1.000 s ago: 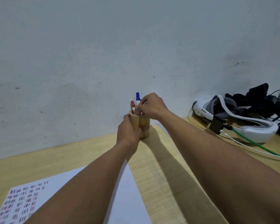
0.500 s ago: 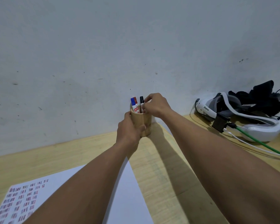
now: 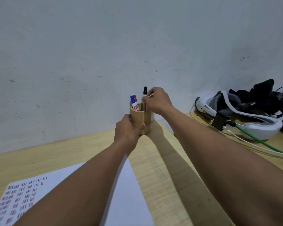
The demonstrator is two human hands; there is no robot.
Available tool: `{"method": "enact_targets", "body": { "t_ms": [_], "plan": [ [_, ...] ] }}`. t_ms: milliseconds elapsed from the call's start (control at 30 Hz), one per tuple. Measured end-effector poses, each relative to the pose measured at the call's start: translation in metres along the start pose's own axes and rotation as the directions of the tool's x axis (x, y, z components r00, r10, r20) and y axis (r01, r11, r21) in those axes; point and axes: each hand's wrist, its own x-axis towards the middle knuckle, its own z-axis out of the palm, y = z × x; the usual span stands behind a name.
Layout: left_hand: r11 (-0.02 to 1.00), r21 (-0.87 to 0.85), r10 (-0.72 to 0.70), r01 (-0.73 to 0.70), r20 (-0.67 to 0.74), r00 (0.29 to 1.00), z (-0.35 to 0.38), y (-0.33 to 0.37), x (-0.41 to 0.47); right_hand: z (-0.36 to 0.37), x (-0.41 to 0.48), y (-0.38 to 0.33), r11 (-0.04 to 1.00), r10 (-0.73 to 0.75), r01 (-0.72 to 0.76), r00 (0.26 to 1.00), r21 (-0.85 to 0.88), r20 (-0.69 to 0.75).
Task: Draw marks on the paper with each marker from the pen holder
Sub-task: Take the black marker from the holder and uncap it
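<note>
Marker Selection at Pen Holder

Pen holder (image 3: 141,119), a round wooden cup, stands upright on the wooden surface (image 3: 39,159) close to the grey wall (image 3: 104,46). Left hand (image 3: 127,132) is wrapped around the holder's lower left side, thumb across the front, fingers closed against the wood. Right hand (image 3: 157,100) is above the rim on the right, thumb and fingertips pinched shut on the black-capped marker (image 3: 145,97), which stands upright with its lower part inside the holder and its cap well above the rim.

Two further markers sit in the holder on the left side: a blue-capped marker (image 3: 133,101) and, just behind and touching it, a red-capped marker (image 3: 135,97). Both lean slightly left; both have white barrels with red print.

Paper (image 3: 126,193) lies flat on the surface in the near left foreground, partly covered by the left forearm. Its left portion bears rows of short red, blue and dark strokes (image 3: 20,198) (individual colours are hard to separate at this size).

To the right, well apart from the holder, a white headset (image 3: 258,126) lies on the surface with a green cable (image 3: 260,142) and a white cable (image 3: 252,145) running from it toward the right edge. Dark straps (image 3: 260,92) lie behind it.
</note>
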Motion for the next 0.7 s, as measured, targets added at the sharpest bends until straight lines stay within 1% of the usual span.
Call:
{"method": "enact_targets", "body": {
  "t_ms": [100, 200, 300, 367, 467, 533, 600, 700],
  "plan": [
    [1.000, 0.012, -0.022, 0.022, -0.013, 1.000, -0.005, 0.003, -0.003, -0.011, -0.005, -0.014, 0.998, -0.042, 0.043, 0.999, 0.034, -0.019],
    [0.998, 0.041, -0.050, 0.051, -0.031, 0.998, -0.020, 0.008, -0.006, -0.021, -0.012, -0.034, 0.994, -0.101, 0.102, 0.994, 0.026, -0.051],
    [0.996, 0.086, -0.027, 0.035, -0.084, 0.996, -0.044, 0.012, -0.010, -0.028, -0.022, -0.056, 0.987, -0.161, 0.162, 0.984, 0.008, -0.077],
    [0.998, 0.058, -0.017, 0.025, -0.143, 0.990, -0.065, 0.016, -0.014, -0.029, -0.033, -0.070, 0.979, -0.201, 0.202, 0.977, 0.018, -0.069],
    [1.000, -0.016, 0.001, -0.005, -0.250, 0.968, -0.098, 0.027, -0.027, -0.025, -0.053, -0.089, 0.968, -0.247, 0.247, 0.969, 0.044, -0.002],
    [0.999, -0.037, 0.018, -0.030, -0.290, 0.957, -0.120, 0.036, -0.037, -0.019, -0.069, -0.099, 0.963, -0.267, 0.265, 0.962, 0.048, 0.063],
    [0.996, -0.070, 0.031, -0.055, -0.301, 0.953, -0.139, 0.042, -0.049, -0.012, -0.084, -0.109, 0.958, -0.287, 0.284, 0.951, 0.043, 0.118],
    [0.971, -0.219, 0.032, -0.096, -0.276, 0.961, -0.166, 0.046, -0.066, -0.002, -0.106, -0.121, 0.952, -0.305, 0.307, 0.935, 0.019, 0.181]
  ]
}}
